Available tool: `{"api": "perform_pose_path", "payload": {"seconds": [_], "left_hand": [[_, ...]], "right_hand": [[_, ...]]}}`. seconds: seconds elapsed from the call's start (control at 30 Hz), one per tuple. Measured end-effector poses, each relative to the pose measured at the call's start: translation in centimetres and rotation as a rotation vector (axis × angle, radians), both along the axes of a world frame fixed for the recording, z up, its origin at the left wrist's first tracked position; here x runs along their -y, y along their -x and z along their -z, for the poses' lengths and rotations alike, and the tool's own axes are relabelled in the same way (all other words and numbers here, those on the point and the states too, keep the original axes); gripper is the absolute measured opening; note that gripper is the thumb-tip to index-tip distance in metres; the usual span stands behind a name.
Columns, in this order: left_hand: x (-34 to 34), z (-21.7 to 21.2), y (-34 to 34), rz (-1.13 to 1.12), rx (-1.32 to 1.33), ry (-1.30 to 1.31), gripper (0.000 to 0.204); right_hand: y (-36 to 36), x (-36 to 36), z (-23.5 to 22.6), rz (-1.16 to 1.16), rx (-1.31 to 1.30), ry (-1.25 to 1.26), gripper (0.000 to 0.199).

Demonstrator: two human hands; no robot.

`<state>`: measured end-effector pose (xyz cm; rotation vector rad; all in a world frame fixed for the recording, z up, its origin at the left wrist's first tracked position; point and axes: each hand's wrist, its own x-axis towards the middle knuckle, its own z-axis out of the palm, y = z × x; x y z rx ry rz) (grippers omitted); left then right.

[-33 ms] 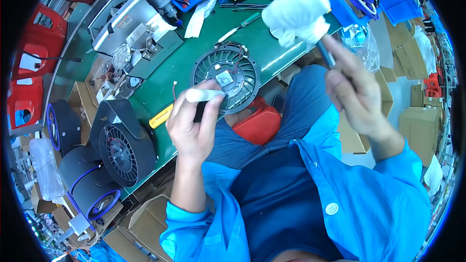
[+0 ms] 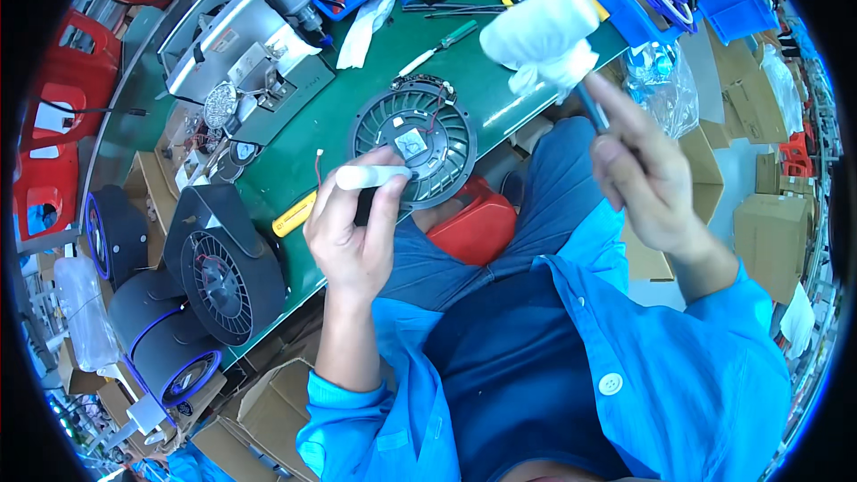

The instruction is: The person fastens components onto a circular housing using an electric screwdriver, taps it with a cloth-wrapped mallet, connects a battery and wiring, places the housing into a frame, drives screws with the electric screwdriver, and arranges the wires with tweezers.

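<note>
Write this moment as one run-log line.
left hand: holds white rod; right hand: holds wrapped mallet; fan part: at edge of green table

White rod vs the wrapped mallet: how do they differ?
Surface: the white rod looks smooth and bare; the mallet has a head in white wrapping, bunched underneath.
Size: the mallet's head looks much thicker than the rod, though it may be nearer the camera.
Hold: the left hand has the rod by the round finned part; the right hand holds the mallet raised by its handle.
Shared: both look whitish and are hand-held.
</note>
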<state>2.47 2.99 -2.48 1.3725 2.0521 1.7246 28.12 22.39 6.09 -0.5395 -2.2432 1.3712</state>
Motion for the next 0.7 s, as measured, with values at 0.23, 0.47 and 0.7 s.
{"api": "perform_pose_path", "payload": {"seconds": [0.23,0.47,0.7], "left_hand": [[-1.1,-0.4,-0.1,0.049,-0.091,0.039,0.018],[-1.1,-0.2,0.2,0.126,-0.098,0.032,0.021],[-1.4,-0.9,0.5,0.169,-0.284,0.087,0.024]], "right_hand": [[0.0,0.0,2.0,-0.106,-0.024,-0.236,0.059],[1.4,-1.6,-2.4,-0.325,-0.007,-0.542,0.067],[2.8,-1.0,-5.5,-0.423,-0.209,-0.698,0.076]]}}
